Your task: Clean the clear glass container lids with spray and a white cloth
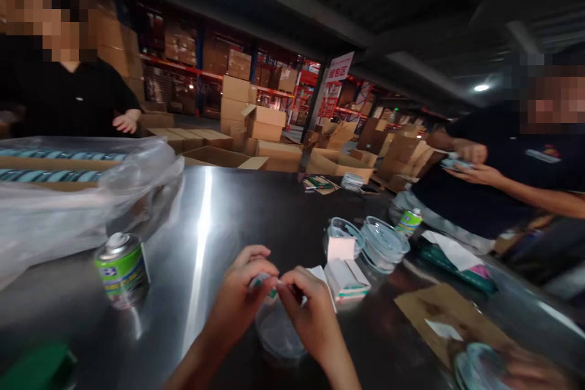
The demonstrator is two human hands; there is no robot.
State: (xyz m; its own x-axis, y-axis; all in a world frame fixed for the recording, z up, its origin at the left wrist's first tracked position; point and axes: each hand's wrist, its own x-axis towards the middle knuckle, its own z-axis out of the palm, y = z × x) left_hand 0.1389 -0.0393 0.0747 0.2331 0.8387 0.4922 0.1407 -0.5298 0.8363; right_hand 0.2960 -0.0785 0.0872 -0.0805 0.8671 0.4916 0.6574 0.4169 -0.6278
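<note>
a small white-and-green piece (pixel 271 294) is between the two hands, just above a clear round container (pixel 280 336) on the steel desk (pixel 256 207). the left hand (pixel 240 292) curls its fingers round the piece, thumb laid along it; the right hand (pixel 313 301) has its thumb and forefinger pressed together in a fine grip at the near edge. blur and the fingers hide much of the piece, so it may be a label or a small packet.

either way it looks light and thin, likely to bend or crease under pressure; the edges or corners seem the best place for a grip, with fingertips only. the clear round container looks stiff and smooth, probably slippery and, if glass, easy to chip, so a hold on opposite sides of its rim should be safest.

to the right of the hands is an open white carton (pixel 347 280), whose thin card would likely dent if squeezed; just behind it are clear lidded containers (pixel 384 244), apparently heavier and better lifted from low on the walls.
</note>
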